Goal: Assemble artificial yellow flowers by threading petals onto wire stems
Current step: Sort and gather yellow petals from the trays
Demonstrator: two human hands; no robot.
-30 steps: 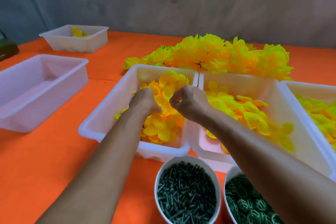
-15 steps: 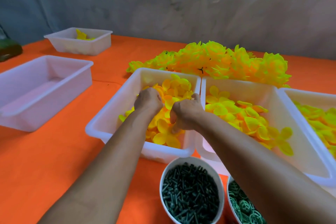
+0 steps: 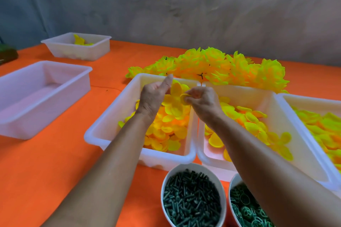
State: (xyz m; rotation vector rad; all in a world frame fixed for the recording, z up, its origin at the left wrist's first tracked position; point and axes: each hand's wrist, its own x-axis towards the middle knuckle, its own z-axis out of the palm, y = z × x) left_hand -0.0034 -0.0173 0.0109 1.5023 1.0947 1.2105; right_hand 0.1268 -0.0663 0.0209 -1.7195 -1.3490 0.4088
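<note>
Now, by label:
Left hand [image 3: 153, 96]: raised over the near-centre petal tray [image 3: 110, 123], thumb up, fingers curled round a yellow petal piece [image 3: 175, 97].
Right hand [image 3: 201, 99]: just right of it, grip pinching the same petal piece's edge.
Loose petals [image 3: 166, 131]: heaped in that tray and in the trays to its right.
Finished flowers [image 3: 221, 68]: piled on the orange surface [image 3: 36, 171], far side.
Green stem parts [image 3: 190, 201]: in a near white bowl.
</note>
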